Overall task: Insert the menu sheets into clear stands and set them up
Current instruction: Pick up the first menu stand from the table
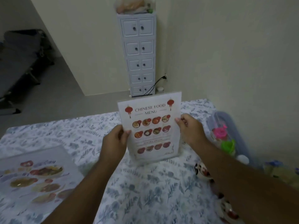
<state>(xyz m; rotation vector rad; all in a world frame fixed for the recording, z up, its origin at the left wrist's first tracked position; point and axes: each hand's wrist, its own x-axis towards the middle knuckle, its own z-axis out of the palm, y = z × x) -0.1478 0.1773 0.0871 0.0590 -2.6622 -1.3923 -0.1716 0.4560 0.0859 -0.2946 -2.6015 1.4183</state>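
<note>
Clear stand (151, 126) with Chinese food menu sheet (149, 110) inside, upright on the floral bed (145, 183); left hand (115, 140) and right hand (190, 126) pinch its side edges, likely squaring it; second menu (37, 177) lies flat left.

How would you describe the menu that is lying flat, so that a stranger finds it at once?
Start at the table with the blue floral cloth and go to its near left corner. The flat clear stand with a food menu sheet lies there, untouched. The upright clear stand titled "Chinese Food Menu", by contrast, is held between both hands.
</note>
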